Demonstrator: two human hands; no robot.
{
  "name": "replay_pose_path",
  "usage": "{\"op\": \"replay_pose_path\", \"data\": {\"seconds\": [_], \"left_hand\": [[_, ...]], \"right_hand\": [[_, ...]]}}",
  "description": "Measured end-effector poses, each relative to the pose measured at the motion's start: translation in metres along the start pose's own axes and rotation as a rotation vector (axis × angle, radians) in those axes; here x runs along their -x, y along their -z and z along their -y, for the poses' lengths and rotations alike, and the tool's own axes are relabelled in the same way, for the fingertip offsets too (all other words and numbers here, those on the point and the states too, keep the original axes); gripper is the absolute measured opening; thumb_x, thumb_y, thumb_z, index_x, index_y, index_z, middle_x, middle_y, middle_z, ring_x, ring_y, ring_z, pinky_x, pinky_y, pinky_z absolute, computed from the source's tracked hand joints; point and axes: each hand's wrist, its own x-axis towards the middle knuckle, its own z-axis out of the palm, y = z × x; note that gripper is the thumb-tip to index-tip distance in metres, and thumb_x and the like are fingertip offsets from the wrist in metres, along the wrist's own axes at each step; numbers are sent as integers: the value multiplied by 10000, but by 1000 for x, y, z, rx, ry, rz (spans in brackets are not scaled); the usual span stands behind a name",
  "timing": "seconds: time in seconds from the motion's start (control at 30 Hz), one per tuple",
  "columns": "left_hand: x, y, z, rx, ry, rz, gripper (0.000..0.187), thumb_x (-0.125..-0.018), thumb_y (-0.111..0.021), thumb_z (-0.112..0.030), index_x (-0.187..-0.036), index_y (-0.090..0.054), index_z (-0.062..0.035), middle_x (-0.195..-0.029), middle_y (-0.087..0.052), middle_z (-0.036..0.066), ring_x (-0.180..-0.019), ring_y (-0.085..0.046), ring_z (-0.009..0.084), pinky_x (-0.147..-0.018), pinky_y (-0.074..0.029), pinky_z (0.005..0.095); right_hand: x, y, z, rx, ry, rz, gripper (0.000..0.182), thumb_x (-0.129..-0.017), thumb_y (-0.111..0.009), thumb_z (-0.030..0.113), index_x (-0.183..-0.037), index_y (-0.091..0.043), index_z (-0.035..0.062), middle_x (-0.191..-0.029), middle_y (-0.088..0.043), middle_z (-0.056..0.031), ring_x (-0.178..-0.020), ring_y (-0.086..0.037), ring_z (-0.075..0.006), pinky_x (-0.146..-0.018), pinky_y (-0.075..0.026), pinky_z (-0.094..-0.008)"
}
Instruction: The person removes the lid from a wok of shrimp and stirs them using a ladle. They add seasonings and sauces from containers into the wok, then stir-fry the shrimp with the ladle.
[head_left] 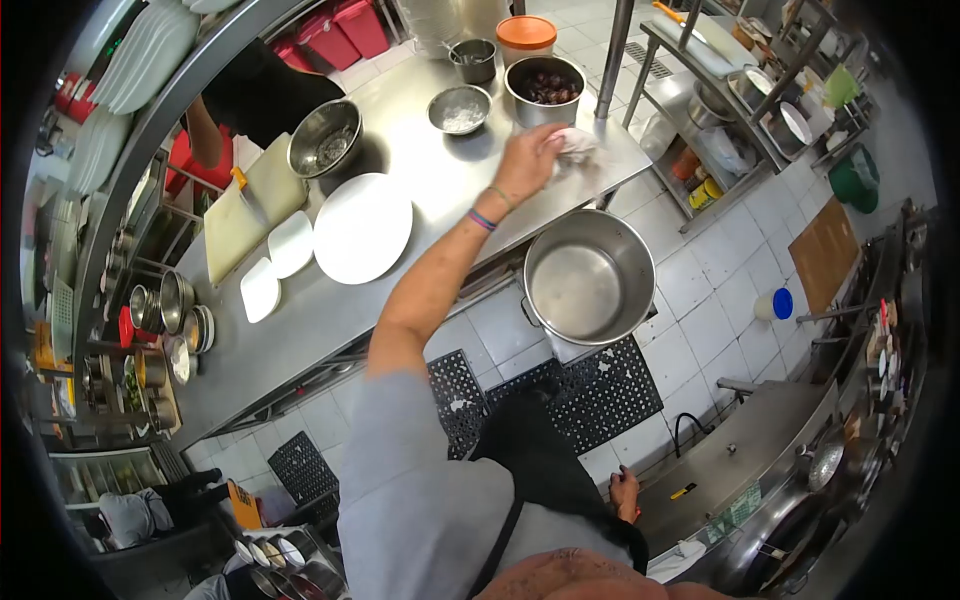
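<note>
My left hand (530, 165) is closed on a crumpled white cloth (578, 147) at the right end of the steel table (420, 130). Just beyond it is a steel pot (540, 112) filled with dark reddish-brown pieces. A large steel stockpot (590, 275) with nothing visible inside stands below the table edge, under my left forearm. Down by my right side, beside a steel counter (740, 450), my right hand (625, 493) has its fingers curled; what they hold, if anything, is too small to make out.
On the table are a round white plate (363, 228), a steel bowl (326, 138), a bowl of white contents (460, 109), an orange-lidded tub (527, 36) and a cutting board (255, 210) with a knife. Another person's arm (203, 135) shows across the table. Black mats (610, 395) lie underfoot.
</note>
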Motion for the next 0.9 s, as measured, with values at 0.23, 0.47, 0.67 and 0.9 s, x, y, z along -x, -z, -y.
{"op": "replay_pose_path", "data": {"seconds": [0.23,0.47,0.67,0.9], "left_hand": [[176,-42,-24,91,76,640,338,-932,-714,-305,-1148,-684,-46,-1319,-603,210,-1221,-586,365,-1028,-480,458],[551,-39,13,526,493,1127,556,-1057,-524,-357,-1516,-428,-57,-1534,-447,222,-1419,-433,356,-1204,-323,414],[593,11,-12,-101,1394,1611,673,-1057,-326,-621,-1460,-504,-113,-1432,-570,150,-1267,-556,292,-1070,-458,419],[590,-94,23,620,1526,746,737,-979,-457,-697,-1359,-624,-89,-1410,-602,131,-1284,-565,291,-1045,-488,408]], "right_hand": [[47,-6,16,-101,-209,208,491,-944,-672,205,-1347,-587,-62,-1024,-754,-172,-905,-727,-275,-894,-550,-391],[63,-39,-15,-146,-186,298,481,-951,-657,237,-1332,-601,-52,-1042,-752,-170,-921,-723,-274,-900,-548,-392],[68,-45,-43,-176,-173,282,476,-957,-644,264,-1319,-613,-43,-1058,-750,-168,-934,-720,-274,-905,-546,-392],[88,-52,-80,-211,-199,268,473,-963,-628,296,-1303,-627,-33,-1077,-748,-165,-950,-716,-274,-911,-544,-392]]}}
